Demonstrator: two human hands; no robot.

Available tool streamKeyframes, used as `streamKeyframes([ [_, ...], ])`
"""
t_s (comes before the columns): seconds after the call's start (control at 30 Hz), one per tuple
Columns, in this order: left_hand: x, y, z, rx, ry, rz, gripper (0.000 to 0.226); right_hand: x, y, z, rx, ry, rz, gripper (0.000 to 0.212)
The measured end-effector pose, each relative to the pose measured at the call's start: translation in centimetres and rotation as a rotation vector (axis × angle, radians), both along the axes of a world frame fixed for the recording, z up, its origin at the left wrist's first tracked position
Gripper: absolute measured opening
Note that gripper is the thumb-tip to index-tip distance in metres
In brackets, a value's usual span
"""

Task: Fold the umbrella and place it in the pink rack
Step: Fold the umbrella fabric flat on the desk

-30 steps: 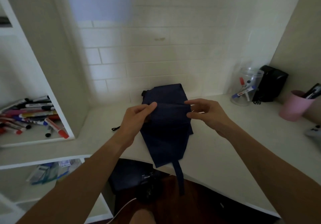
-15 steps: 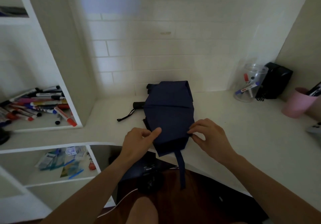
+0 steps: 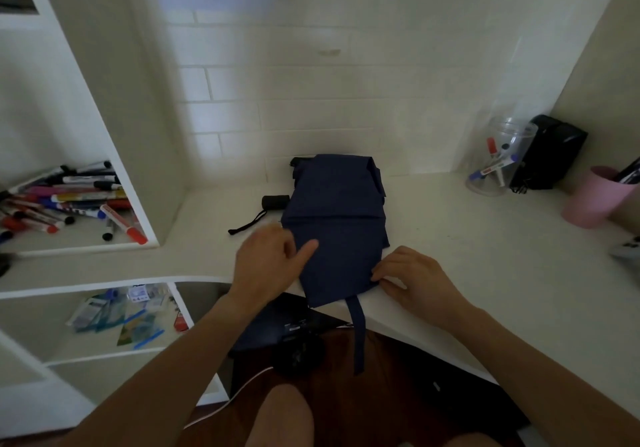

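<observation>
The navy umbrella (image 3: 337, 224) lies flat on the white desk (image 3: 467, 256), its fabric pleated into a rough rectangle. Its black handle (image 3: 275, 201) with a wrist cord sticks out to the left, and its closing strap (image 3: 358, 335) hangs over the desk's front edge. My left hand (image 3: 268, 263) rests on the fabric's left side with the thumb pressing on top. My right hand (image 3: 414, 278) pinches the fabric's lower right corner. The pink rack (image 3: 588, 200), a pink cup holding dark pens, stands at the far right.
A clear jar (image 3: 498, 162) with markers and a black box (image 3: 550, 155) stand at the back right. Shelves on the left hold several markers (image 3: 72, 200) and, lower down, packets (image 3: 121, 315). A dark bag (image 3: 287, 335) sits under the desk.
The umbrella was held up in both hands a second ago; it now lies on the desk. Both hands have slid down to its near end.
</observation>
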State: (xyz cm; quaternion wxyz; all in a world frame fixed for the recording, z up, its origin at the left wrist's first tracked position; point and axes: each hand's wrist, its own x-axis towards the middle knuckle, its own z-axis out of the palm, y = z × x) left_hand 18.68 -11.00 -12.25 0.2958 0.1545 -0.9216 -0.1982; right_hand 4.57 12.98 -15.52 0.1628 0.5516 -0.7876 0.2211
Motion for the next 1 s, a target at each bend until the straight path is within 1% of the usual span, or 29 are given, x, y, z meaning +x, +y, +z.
streamKeyframes([
  [0.03, -0.7, -0.4, 0.2, -0.087, 0.075, -0.088, 0.039, -0.2, -0.1, 0.1, 0.01, -0.007, 0.009, 0.019],
  [0.07, -1.3, -0.6, 0.2, -0.158, 0.066, -0.217, 0.029, -0.3, -0.1, 0.1, 0.029, -0.019, 0.016, 0.019],
  [0.1, -1.9, -0.8, -0.3, -0.232, -0.028, -0.338, 0.03, -0.5, -0.2, 0.2, 0.057, -0.039, 0.019, 0.019],
  [0.13, -2.4, -1.0, -1.2, -0.309, -0.155, -0.428, 0.04, -0.7, -0.2, 0.4, 0.093, -0.059, 0.011, 0.019],
  [0.17, -2.7, -1.1, -2.2, -0.371, -0.272, -0.472, 0.05, -0.8, -0.1, 0.8, 0.138, -0.081, -0.003, 0.019],
  [0.2, -2.8, -1.2, -3.1, -0.416, -0.352, -0.481, 0.057, -0.8, -0.1, 1.3, 0.174, -0.11, -0.016, 0.02],
  [0.23, -2.9, -1.4, -3.7, -0.444, -0.398, -0.478, 0.061, -0.6, -0.3, 1.8, 0.17, -0.143, -0.019, 0.023],
  [0.3, -2.9, -1.6, -4.6, -0.453, -0.413, -0.467, 0.062, 0.0, -1.6, 2.6, 0.059, -0.182, -0.012, 0.029],
  [0.33, -2.9, -1.5, -4.6, -0.452, -0.405, -0.465, 0.06, 0.2, -2.6, 2.8, 0.056, -0.189, -0.011, 0.032],
  [0.37, -2.8, -1.4, -4.6, -0.451, -0.405, -0.462, 0.06, 0.2, -3.7, 2.5, 0.119, -0.186, -0.01, 0.036],
  [0.47, -2.7, -1.6, -5.0, -0.443, -0.426, -0.431, 0.059, -0.5, -5.8, 0.4, 0.463, -0.187, -0.025, 0.059],
  [0.5, -2.6, -1.7, -5.1, -0.442, -0.44, -0.419, 0.06, -0.9, -5.8, -0.3, 0.531, -0.188, -0.046, 0.064],
  [0.57, -2.3, -2.2, -5.4, -0.438, -0.451, -0.395, 0.066, -1.9, -5.0, -0.9, 0.586, -0.168, -0.072, 0.071],
  [0.67, -1.9, -3.0, -5.5, -0.434, -0.457, -0.373, 0.082, -2.5, -3.4, -0.5, 0.647, -0.141, -0.108, 0.081],
  [0.73, -1.8, -3.4, -5.6, -0.428, -0.461, -0.363, 0.089, -2.8, -2.5, -0.1, 0.666, -0.146, -0.113, 0.084],
  [0.87, -1.3, -4.1, -5.6, -0.394, -0.428, -0.354, 0.099, -3.2, -1.4, 0.4, 0.656, -0.179, -0.106, 0.082],
  [0.93, -0.6, -4.5, -5.4, -0.398, -0.45, -0.344, 0.104, -3.3, -1.1, 0.5, 0.647, -0.202, -0.104, 0.081],
  [1.0, -0.2, -4.6, -4.8, -0.377, -0.478, -0.343, 0.104, -3.4, -1.1, 0.7, 0.646, -0.217, -0.107, 0.081],
])
